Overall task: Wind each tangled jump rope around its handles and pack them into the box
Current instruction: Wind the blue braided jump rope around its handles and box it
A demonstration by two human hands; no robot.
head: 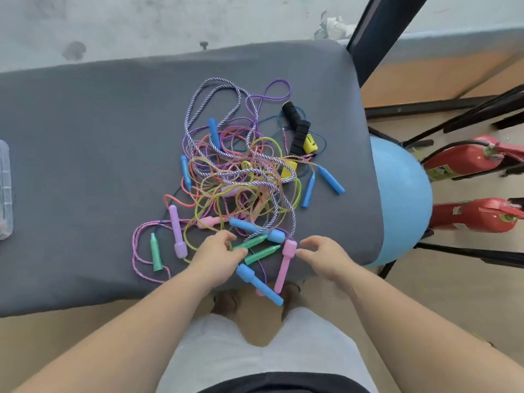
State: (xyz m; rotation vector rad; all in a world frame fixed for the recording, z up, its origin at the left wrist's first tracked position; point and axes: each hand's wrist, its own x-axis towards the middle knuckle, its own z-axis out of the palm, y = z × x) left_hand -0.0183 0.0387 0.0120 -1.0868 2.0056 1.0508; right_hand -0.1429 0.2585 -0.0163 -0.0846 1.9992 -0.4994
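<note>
A tangle of several jump ropes [241, 177] lies on the grey padded table [85, 137], with blue, pink, green, purple and black handles scattered through it. My left hand [218, 255] rests at the near edge of the pile, its fingertips touching a green handle [249, 241]. My right hand [320, 256] hovers with loosely spread fingers just right of a pink handle [285, 265]. A blue handle [259, 285] hangs over the table's front edge between my hands. A clear plastic box [4, 191] sits at the table's far left edge, mostly out of frame.
A blue exercise ball [402, 199] sits beside the table's right end. Two red fire extinguishers [470, 160] lie on the floor at right among black metal frame legs [425, 109]. Bare grey cover stretches left of the pile.
</note>
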